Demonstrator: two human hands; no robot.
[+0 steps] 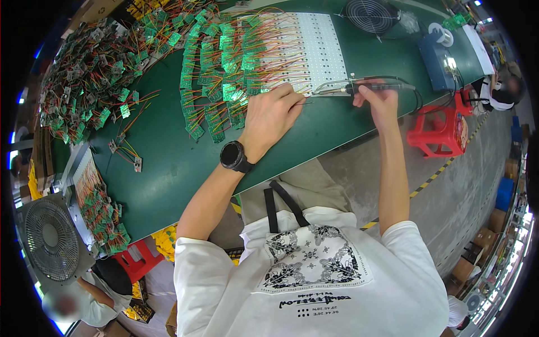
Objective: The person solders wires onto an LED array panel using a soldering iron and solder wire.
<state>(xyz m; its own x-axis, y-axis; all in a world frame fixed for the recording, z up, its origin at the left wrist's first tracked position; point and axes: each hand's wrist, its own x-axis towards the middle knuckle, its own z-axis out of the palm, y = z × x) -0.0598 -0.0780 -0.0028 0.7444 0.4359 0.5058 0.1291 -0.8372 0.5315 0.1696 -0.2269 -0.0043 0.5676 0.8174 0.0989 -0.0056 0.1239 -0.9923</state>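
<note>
My right hand [380, 104] holds a soldering iron [387, 86] with a dark handle, its thin metal tip reaching left to the near edge of a white panel [325, 45]. The panel carries rows of small dark marks. My left hand [270, 119], with a black watch on the wrist, rests by the panel's near left corner. Its fingers are bent together close to the iron's tip, and whatever they pinch is hidden. Red and yellow wires run across the panel to rows of green circuit boards [229, 92] beside my left hand.
A large heap of wired circuit boards [84, 78] covers the table's far left. A round black fan [368, 16], a blue box [439, 64] and a solder spool [441, 35] stand at the far right. Red stools [441, 132] are beyond the right edge. People sit nearby.
</note>
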